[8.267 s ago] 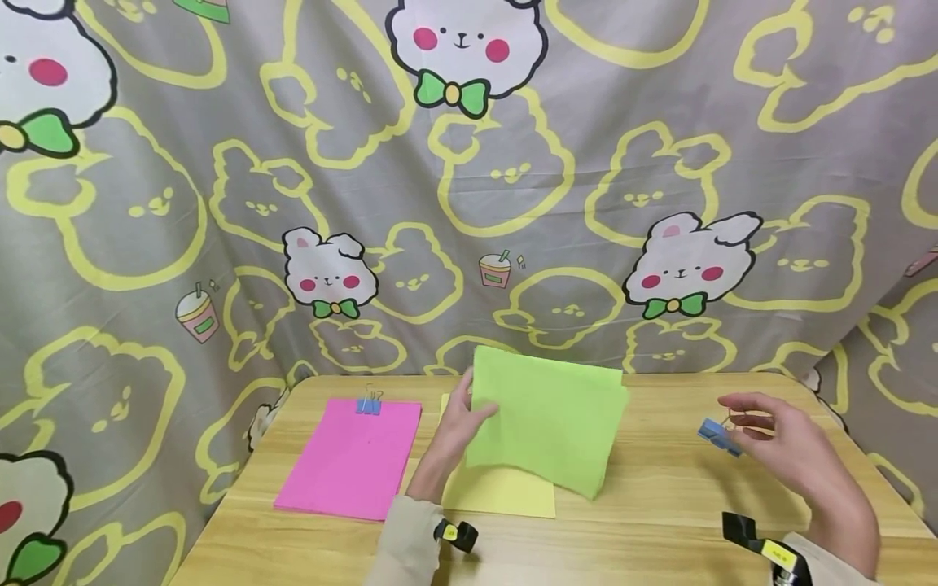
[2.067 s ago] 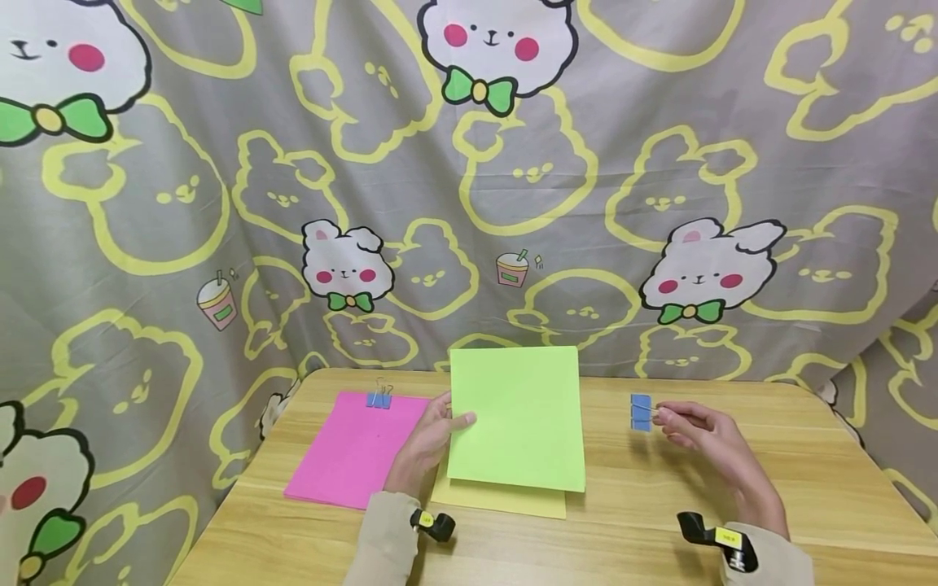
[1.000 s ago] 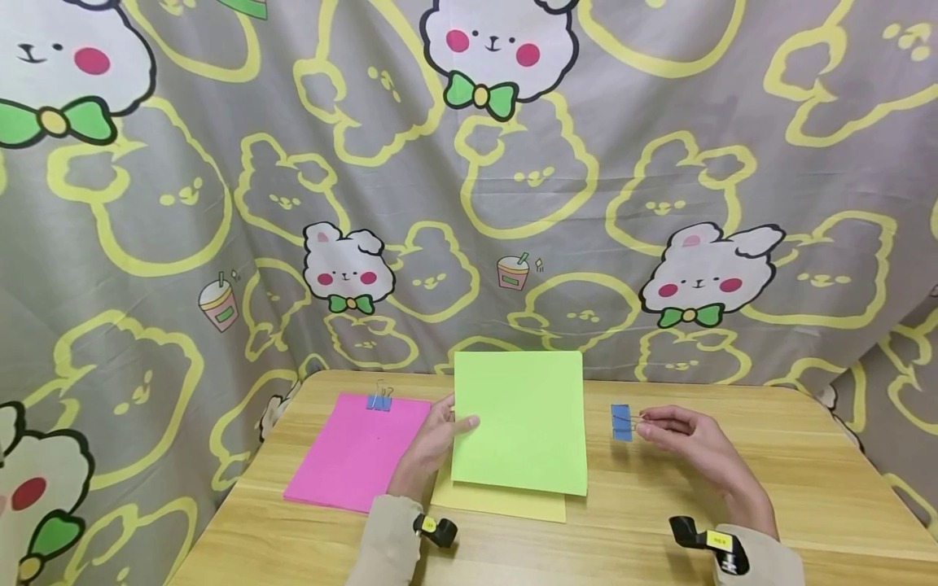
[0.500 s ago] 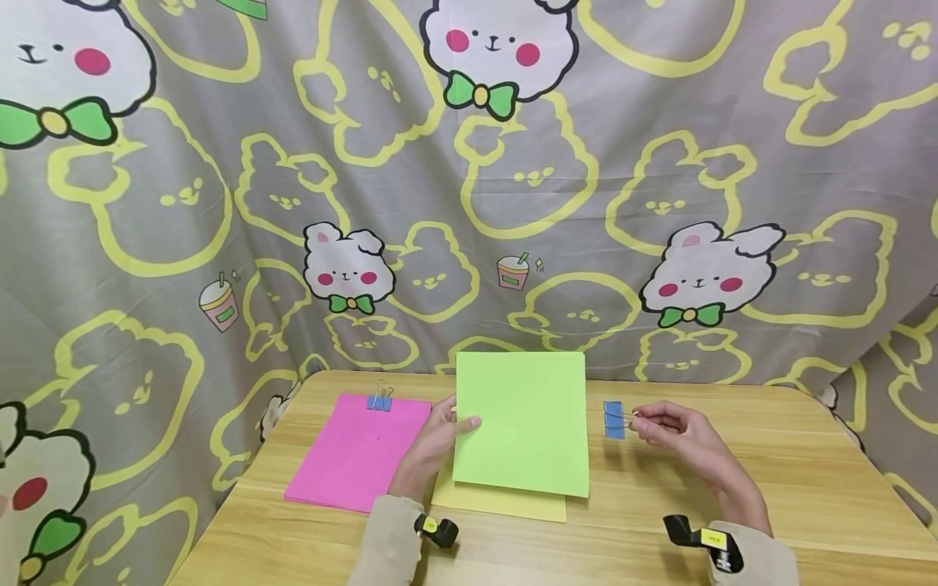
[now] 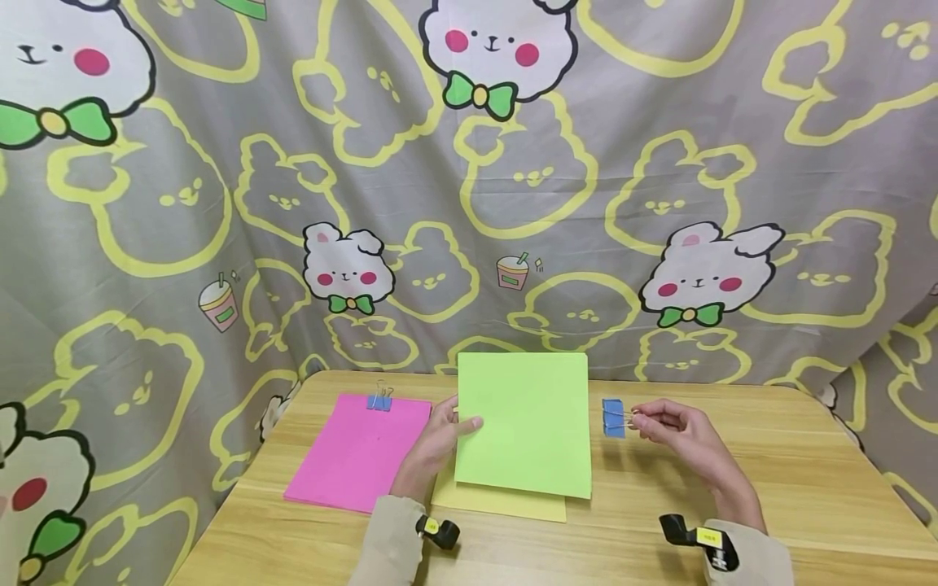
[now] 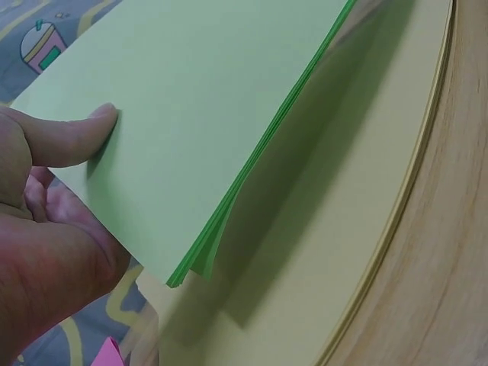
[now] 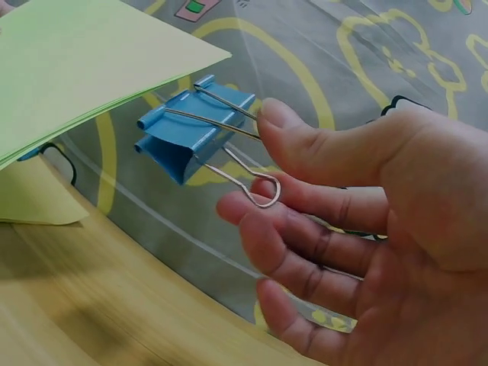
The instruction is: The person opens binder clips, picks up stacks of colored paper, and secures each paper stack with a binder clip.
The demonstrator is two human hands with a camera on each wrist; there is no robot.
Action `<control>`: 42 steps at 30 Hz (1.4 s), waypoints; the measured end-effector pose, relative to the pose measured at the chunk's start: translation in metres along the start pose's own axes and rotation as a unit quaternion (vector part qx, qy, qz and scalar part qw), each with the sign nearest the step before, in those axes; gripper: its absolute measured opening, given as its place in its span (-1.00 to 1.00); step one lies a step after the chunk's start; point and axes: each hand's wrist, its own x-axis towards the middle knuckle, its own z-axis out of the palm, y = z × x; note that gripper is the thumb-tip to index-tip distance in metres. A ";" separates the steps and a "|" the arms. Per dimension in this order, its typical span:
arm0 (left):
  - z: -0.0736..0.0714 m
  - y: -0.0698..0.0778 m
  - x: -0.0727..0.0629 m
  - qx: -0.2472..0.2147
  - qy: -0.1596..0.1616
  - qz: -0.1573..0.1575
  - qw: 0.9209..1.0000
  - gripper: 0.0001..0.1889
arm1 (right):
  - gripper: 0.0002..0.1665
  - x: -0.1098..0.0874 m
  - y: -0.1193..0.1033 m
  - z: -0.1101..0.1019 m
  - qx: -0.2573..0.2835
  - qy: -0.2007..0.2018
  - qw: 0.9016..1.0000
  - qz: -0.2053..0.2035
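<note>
Several sheets of green paper (image 5: 523, 427) are gripped at their left edge by my left hand (image 5: 436, 435), the thumb on the front face. The left wrist view shows the green stack (image 6: 191, 122) raised above the yellow paper, one rear sheet splaying from the others at a corner. To the right of the stack, my right hand (image 5: 685, 431) holds a blue binder clip (image 5: 612, 417) by its wire handles. The right wrist view shows the thumb on one handle and fingers by the other. The clip (image 7: 194, 126) is near the green edge; in the head view a gap separates them.
Yellow paper (image 5: 506, 503) lies on the wooden table (image 5: 806, 472) below the green stack. Left of it lies a pink stack (image 5: 359, 456) with another blue binder clip (image 5: 379, 402) at its top edge. A patterned curtain (image 5: 469, 187) hangs behind the table.
Over the last seconds my right hand has brought the binder clip leftward, nearer the green paper. The green stack was tilted with uneven edges earlier; now it is straighter and slightly further right.
</note>
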 end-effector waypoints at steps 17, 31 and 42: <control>0.002 0.000 0.001 0.007 0.009 0.007 1.000 -0.48 | -0.67 0.007 -0.005 0.009 -0.005 0.049 0.999 0.005; 0.002 -0.001 0.000 0.008 0.002 0.012 1.000 -0.45 | -0.69 0.013 -0.002 0.021 0.020 0.035 0.999 -0.005; 0.003 0.001 0.000 0.014 0.006 0.011 1.000 -0.46 | -0.72 0.014 -0.005 0.030 0.041 0.027 0.999 -0.007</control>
